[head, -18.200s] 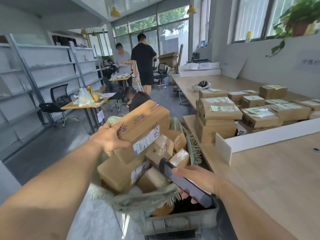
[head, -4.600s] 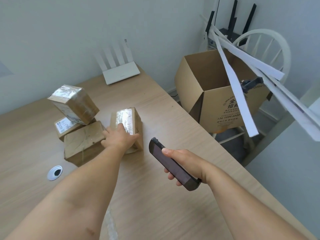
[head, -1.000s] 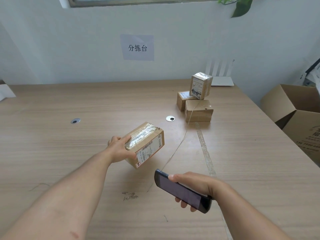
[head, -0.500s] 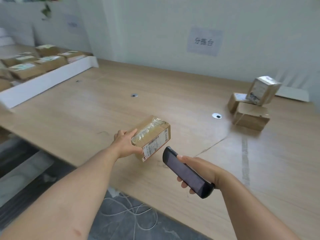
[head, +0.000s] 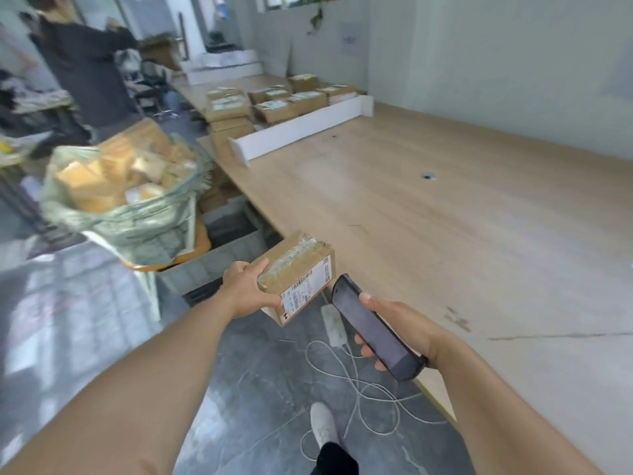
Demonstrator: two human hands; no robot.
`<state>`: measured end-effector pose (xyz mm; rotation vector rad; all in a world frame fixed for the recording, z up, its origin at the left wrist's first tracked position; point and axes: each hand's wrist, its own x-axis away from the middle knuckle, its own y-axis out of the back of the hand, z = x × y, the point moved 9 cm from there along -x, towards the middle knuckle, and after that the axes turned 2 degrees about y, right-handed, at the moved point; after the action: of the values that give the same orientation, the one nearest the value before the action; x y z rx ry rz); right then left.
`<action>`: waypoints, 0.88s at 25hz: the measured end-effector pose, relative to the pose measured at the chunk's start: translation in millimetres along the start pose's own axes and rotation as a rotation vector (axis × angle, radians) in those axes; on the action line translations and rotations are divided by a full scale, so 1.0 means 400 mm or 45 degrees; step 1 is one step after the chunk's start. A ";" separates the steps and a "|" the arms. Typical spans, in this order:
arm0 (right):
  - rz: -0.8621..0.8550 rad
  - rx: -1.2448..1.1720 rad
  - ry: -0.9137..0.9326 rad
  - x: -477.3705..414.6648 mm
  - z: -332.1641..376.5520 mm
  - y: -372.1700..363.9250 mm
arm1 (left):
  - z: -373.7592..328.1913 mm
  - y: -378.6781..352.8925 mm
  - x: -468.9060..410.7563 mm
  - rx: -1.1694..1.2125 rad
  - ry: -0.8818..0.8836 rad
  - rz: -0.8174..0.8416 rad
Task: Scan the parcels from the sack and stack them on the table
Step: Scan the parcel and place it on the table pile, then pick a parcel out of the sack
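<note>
Blurry sack (head: pixel 137 224) + parcels (head: pixel 89 186) inside, blurry bystander (head: pixel 85 70) top-left; parcel label (head: pixel 306 286) print too small.

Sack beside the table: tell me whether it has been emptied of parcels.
No, the sack is heaped with brown cardboard parcels that rise above its rim.

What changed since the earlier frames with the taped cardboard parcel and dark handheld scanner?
The left hand lifted the taped brown cardboard parcel off the pale wooden table and carried it back to the table's edge, toward the green woven sack. The dark handheld scanner moved closer to its white label. Unchanged: left hand grips the parcel, right hand holds the scanner.
</note>
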<state>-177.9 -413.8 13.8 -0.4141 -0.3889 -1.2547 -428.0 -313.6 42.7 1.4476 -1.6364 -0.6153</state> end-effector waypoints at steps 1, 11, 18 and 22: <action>0.031 0.021 0.003 -0.024 0.017 -0.034 | 0.041 0.028 0.001 0.018 0.020 -0.022; 0.238 0.310 0.005 -0.405 0.239 -0.414 | 0.433 0.344 -0.136 0.245 0.170 -0.239; 0.438 0.408 0.005 -0.729 0.412 -0.813 | 0.798 0.677 -0.286 0.339 0.332 -0.444; 0.533 0.453 -0.016 -0.856 0.498 -0.970 | 0.938 0.831 -0.376 0.300 0.350 -0.549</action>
<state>-653.2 -130.6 48.8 -0.1839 -0.4968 -0.7563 -927.5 -161.4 75.6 1.9884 -1.2187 -0.4396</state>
